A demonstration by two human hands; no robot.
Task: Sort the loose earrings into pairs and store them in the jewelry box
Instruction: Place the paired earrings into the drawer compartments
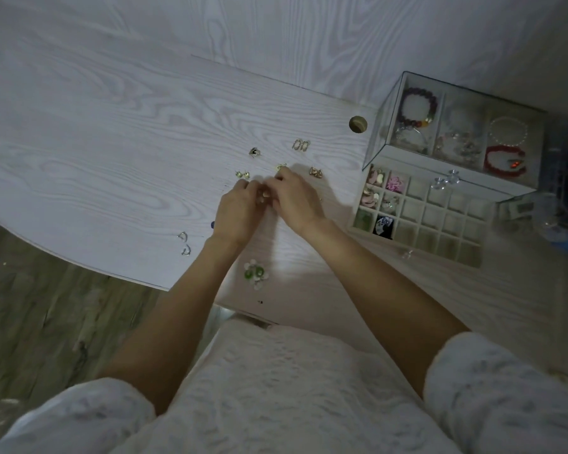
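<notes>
My left hand [238, 209] and my right hand [292, 198] meet fingertip to fingertip at the middle of the white table; what they pinch is hidden. Loose earrings lie around them: a gold oval pair [300, 145], a dark-centred one [254, 152], a small gold one [242, 174], another [281, 166] at my right fingertips, a gold one [315, 172], two silver hoops [184, 244] and a green flower pair [255, 273]. The jewelry box [440, 221] stands at the right with its grid drawer pulled out; several left cells hold earrings.
The box's glass-lidded top tier [391, 103] holds bead bracelets. A round cable hole [358, 124] is in the table behind the earrings. A clear jar and blue items [558, 224] sit at the far right. The table's curved front edge [79, 267] drops to the floor at the left.
</notes>
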